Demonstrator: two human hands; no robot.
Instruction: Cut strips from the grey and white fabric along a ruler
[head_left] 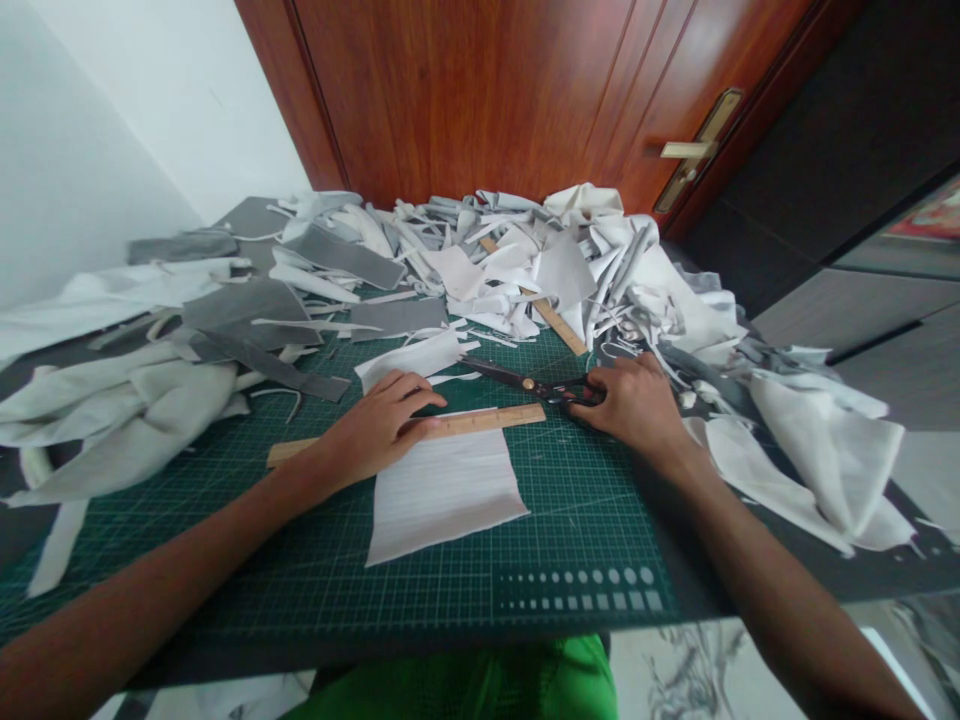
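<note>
A white piece of fabric with faint creases lies on a green gridded cutting mat. Across its far part runs a wooden ruler. My left hand rests on the ruler and fabric, fingers apart, thumb on the ruler. Just beyond it lies a smaller white strip. My right hand is closed around the handles of black scissors, which lie low over the mat and point left. The scissor tips are beside the smaller strip; whether they touch it I cannot tell.
A heap of white and grey fabric scraps spans the table's back, with another wooden ruler partly buried in it. Crumpled cloth lies left, more white fabric right. Behind stands a wooden door.
</note>
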